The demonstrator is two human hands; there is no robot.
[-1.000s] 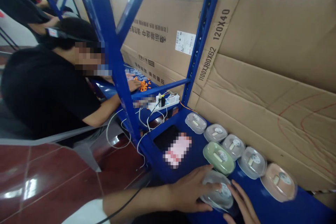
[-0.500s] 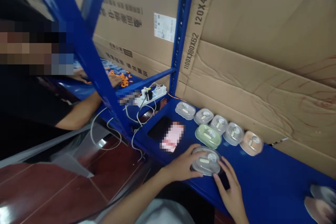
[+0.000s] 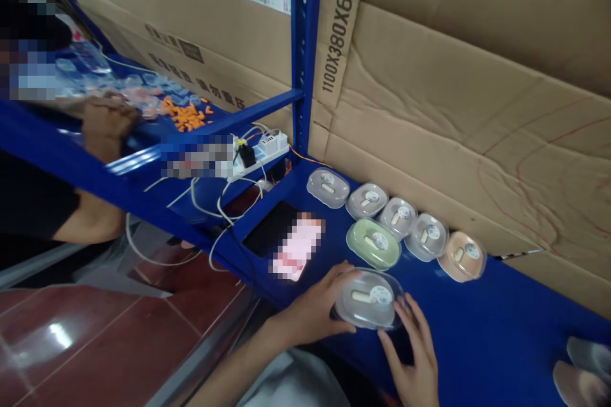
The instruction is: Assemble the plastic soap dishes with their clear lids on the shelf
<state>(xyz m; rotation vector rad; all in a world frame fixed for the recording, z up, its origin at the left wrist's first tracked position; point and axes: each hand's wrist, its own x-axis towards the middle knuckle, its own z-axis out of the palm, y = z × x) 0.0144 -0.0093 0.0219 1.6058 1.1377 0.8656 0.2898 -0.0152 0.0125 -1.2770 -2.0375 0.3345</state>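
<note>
Between my hands is a grey oval lidded container point(image 3: 367, 313) with a clear lid, a cream-coloured tab and a round sticker on top. My left hand point(image 3: 321, 305) is wrapped round its left end, thumb at the near side. At the right end, the fingers and thumb of my right hand point(image 3: 409, 343) grip the rim. Just beyond it sits a similar green container point(image 3: 373, 245) on the blue shelf top point(image 3: 477, 331). Behind that stand several grey containers point(image 3: 328, 188) in a row, with a peach one point(image 3: 462, 257) at the right end.
A phone point(image 3: 298, 245) with a lit, blurred screen lies left of the containers. Cables and a white power strip point(image 3: 260, 156) sit by the blue post point(image 3: 300, 57). Cardboard point(image 3: 429, 108) walls the back. Beyond the frame, another person's hands point(image 3: 112, 116) are near orange pieces point(image 3: 188, 116).
The view has shifted, showing more of the other person's table. My hands stay on the grey container, which sits slightly lower and further left in the picture. The other containers keep their places.
</note>
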